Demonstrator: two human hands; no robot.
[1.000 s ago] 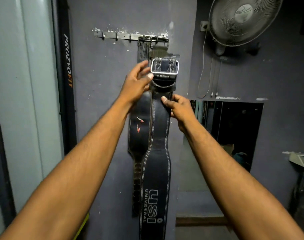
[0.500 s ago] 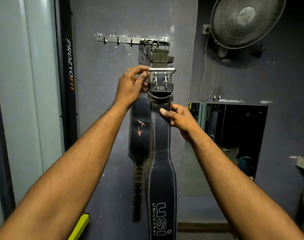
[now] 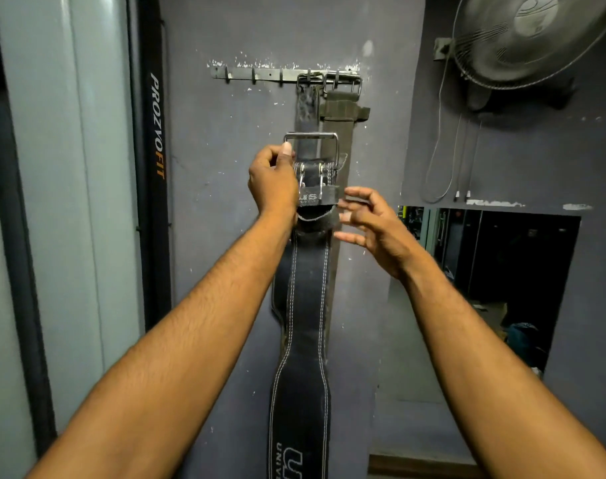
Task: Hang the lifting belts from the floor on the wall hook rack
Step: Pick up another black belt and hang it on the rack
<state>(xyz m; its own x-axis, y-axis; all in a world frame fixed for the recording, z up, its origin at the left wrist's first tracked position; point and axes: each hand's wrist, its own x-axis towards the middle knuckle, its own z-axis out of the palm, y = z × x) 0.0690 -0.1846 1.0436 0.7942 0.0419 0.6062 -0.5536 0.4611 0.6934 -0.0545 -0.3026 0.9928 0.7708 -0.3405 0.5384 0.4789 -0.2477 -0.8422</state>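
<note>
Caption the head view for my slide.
Left hand grips the belt buckle below the hook rack; right hand open alongside.

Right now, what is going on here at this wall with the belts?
A person is hanging a black lifting belt on the wall hook rack. The left hand grips the belt's steel buckle and holds it up below the rack, not yet on a hook. The right hand is open beside the belt, fingers spread near its edge, gripping nothing. Two other belts already hang from hooks at the rack's right end.
</note>
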